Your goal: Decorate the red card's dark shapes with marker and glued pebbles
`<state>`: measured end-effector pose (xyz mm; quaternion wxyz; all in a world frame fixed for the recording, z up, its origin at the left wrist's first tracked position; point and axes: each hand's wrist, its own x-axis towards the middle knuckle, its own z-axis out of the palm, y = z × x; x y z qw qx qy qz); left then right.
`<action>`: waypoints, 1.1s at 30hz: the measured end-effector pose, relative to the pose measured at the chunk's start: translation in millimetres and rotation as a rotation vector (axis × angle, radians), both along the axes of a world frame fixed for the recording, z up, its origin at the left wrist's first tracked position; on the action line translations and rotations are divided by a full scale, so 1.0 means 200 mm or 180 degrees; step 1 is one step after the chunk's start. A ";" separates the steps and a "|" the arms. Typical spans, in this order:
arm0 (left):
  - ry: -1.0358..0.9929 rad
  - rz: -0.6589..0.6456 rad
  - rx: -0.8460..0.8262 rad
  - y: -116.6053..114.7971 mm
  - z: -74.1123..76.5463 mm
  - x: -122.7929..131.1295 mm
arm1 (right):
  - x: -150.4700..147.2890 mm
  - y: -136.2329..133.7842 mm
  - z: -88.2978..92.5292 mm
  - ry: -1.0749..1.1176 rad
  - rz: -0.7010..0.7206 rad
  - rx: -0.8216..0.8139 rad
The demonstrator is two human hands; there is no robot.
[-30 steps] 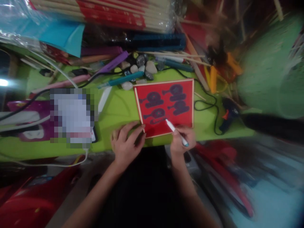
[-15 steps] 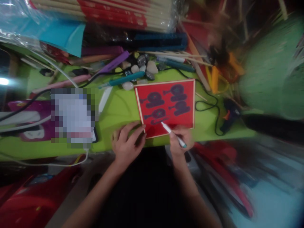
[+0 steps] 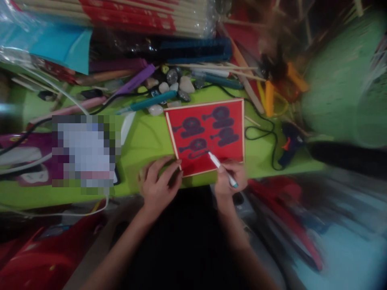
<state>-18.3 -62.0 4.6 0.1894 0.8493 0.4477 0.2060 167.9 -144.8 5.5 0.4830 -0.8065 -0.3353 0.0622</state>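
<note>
A red panel point(image 3: 208, 165) edged with thin wooden strips lies on the green table. Dark, tank-like shapes point(image 3: 219, 117) are drawn on it in two columns. Pinched in my right hand point(image 3: 231, 175) is a white marker point(image 3: 214, 160) with a teal end. Its tip meets the red surface at the right end of a dark outline point(image 3: 198, 154), below the lower left shape. My left hand point(image 3: 160, 181) is spread at the panel's lower left corner, its index finger and thumb at the wooden edge.
Pebbles point(image 3: 186, 84), a teal pen point(image 3: 154, 100) and wooden sticks lie behind the panel. A glue gun point(image 3: 290, 143) with a black cord is at the right, near a green rounded object point(image 3: 341, 88). White cables and a pixelated item point(image 3: 84, 151) occupy the left.
The marker tip has moved rightward over the panel, along the dark outline. My left hand stays at the panel's corner. The whole view has shifted slightly.
</note>
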 end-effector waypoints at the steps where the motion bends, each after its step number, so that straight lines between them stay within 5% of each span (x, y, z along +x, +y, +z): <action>1: 0.0003 0.0008 -0.0010 0.00 0.00 0.00 | 0.00 0.00 0.00 0.0013 -0.0025 0.0043; 16: -0.0067 0.0018 -0.0238 0.00 0.01 0.00 | 0.00 0.04 0.01 0.0516 -0.0353 0.0335; 23: -0.0209 0.0109 -0.0655 0.12 0.05 0.09 | 0.03 0.07 -0.01 0.0478 -0.0224 0.0272; 33: -0.0268 0.0201 -0.0825 0.26 -0.01 0.21 | 0.16 0.20 -0.03 0.0713 -0.0143 0.0246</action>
